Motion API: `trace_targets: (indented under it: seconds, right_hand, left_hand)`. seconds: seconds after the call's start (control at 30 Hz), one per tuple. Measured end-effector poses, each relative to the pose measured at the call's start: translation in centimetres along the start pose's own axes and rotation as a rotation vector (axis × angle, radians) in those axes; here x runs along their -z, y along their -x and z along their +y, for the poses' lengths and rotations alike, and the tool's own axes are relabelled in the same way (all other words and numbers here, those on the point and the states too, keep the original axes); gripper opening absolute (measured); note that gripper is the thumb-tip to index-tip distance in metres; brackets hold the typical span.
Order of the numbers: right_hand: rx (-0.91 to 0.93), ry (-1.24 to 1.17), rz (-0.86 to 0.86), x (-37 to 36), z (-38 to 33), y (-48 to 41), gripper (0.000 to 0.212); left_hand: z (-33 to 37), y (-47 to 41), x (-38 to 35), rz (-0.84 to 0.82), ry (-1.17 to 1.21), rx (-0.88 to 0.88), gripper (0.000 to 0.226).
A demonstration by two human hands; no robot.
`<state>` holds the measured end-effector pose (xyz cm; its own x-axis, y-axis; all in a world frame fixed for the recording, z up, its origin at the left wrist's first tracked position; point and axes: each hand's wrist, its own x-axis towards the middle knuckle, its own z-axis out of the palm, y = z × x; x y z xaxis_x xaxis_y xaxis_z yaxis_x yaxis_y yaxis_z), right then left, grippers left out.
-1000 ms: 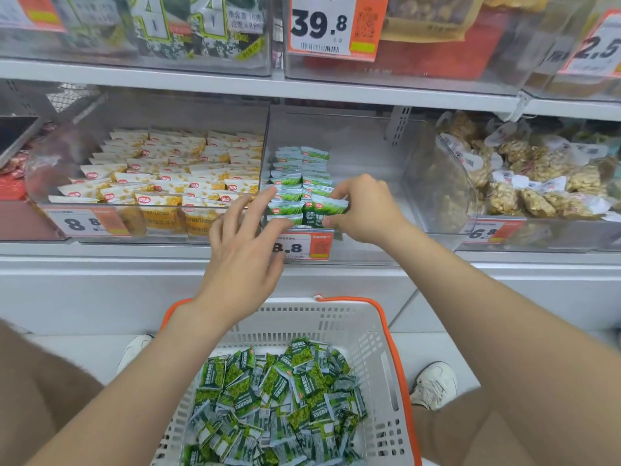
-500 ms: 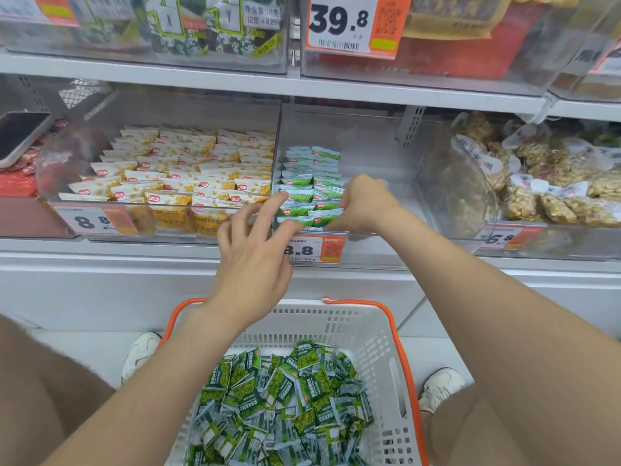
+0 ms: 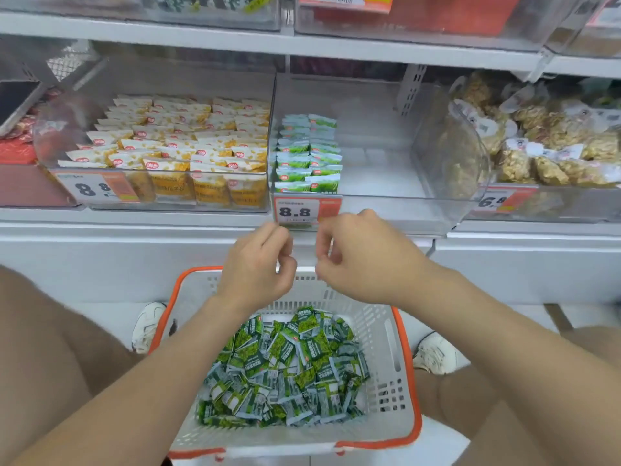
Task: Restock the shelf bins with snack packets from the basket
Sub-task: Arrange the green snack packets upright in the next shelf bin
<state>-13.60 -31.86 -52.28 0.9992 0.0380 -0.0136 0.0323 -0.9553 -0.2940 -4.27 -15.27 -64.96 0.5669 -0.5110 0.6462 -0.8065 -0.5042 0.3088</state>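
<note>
left hand (image 3: pixel 255 264): above the far rim of the basket, below the shelf edge; fingers loosely curled inward, nothing in them.
right hand (image 3: pixel 366 260): just beside the left, at the same height; fingers loosely curled, thumb close to the fingertips, nothing held.
hands, relation: near each other, knuckles facing, a narrow gap between them; not touching.
basket (image 3: pixel 386 331): white perforated plastic with an orange rim, on the floor between the person's 2 white shoes (image 3: pixel 149 326).
loose green packets (image 3: pixel 285 368): an untidy heap on the basket floor, lying at all angles.
centre bin (image 3: pixel 376 196): clear plastic, on the lower shelf directly above the hands.
stacked green packets (image 3: pixel 307 153): 2 neat columns standing on edge against the left wall of the centre bin, running front to back.
price tag (image 3: pixel 300 210): on the front of the centre bin, reads 8.8; both hands sit just below it.
left bin (image 3: pixel 50 136): clear, filled with rows of yellow-and-white packets (image 3: pixel 174 146); its tag also starts with 8.
right bin (image 3: pixel 470 153): clear, holds transparent bags of pale brown snacks (image 3: pixel 551 142); tag partly readable, starts with 6.
upper shelf (image 3: pixel 268 42): white, carrying more clear bins; contents cut off at the frame top.
</note>
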Motion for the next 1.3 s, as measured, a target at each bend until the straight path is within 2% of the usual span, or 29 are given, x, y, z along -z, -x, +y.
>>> trace_targets:
  seconds: [0.1, 0.2, 0.37, 0.47, 0.57, 0.67, 0.73, 0.87, 1.0, 1.1, 1.2, 1.3]
  right_hand:
    - [0.061, 0.228, -0.351, -3.4, 0.4, 1.8, 0.016]
    - [0.105, 0.338, -0.574, -6.3, 0.9, 3.1, 0.011]
    - [0.103, 0.326, -0.727, -9.4, 1.1, 3.0, 0.009]
    - [0.118, 0.329, -0.759, -10.9, 1.5, 2.0, 0.01]
    - [0.123, 0.318, -0.788, -12.0, 2.0, 1.0, 0.012]
    - [0.128, 0.326, -0.783, -12.8, 2.6, 0.4, 0.017]
    - [0.131, 0.335, -0.787, -13.2, 2.8, 0.2, 0.019]
    - [0.133, 0.343, -0.816, -13.7, 2.4, -0.2, 0.017]
    - [0.164, 0.349, -0.807, -13.8, 1.8, -0.3, 0.015]
    - [0.17, 0.35, -0.789, -12.9, 1.6, -0.7, 0.017]
    - [0.15, 0.322, -0.7, -10.7, 1.9, -1.5, 0.021]
    - [0.086, 0.319, -0.562, -7.7, 2.5, -2.0, 0.007]
  left_hand:
    - [-0.9, 4.2, -3.0, -0.369, -0.009, 0.097, 0.012]
    - [-1.7, 7.6, -5.9, -0.77, -0.055, 0.157, 0.016]
    - [-2.9, 12.9, -9.2, -1.213, -0.241, 0.254, 0.022]
    - [-3.9, 15.4, -10.6, -1.345, -0.349, 0.278, 0.031]
    - [-5.1, 17.0, -11.8, -1.338, -0.452, 0.324, 0.059]
    - [-6.9, 17.6, -12.9, -1.386, -0.424, 0.439, 0.072]
    - [-7.9, 18.1, -13.5, -1.424, -0.397, 0.454, 0.076]
    - [-8.1, 18.2, -13.7, -1.42, -0.453, 0.374, 0.054]
    - [-8.0, 17.5, -13.1, -1.367, -0.505, 0.352, 0.044]
    - [-8.0, 16.2, -12.3, -1.246, -0.301, 0.568, 0.031]
    - [-7.5, 13.0, -10.7, -1.041, -0.039, 0.77, 0.022]
    - [-6.2, 9.1, -8.1, -0.909, 0.221, 0.877, 0.015]
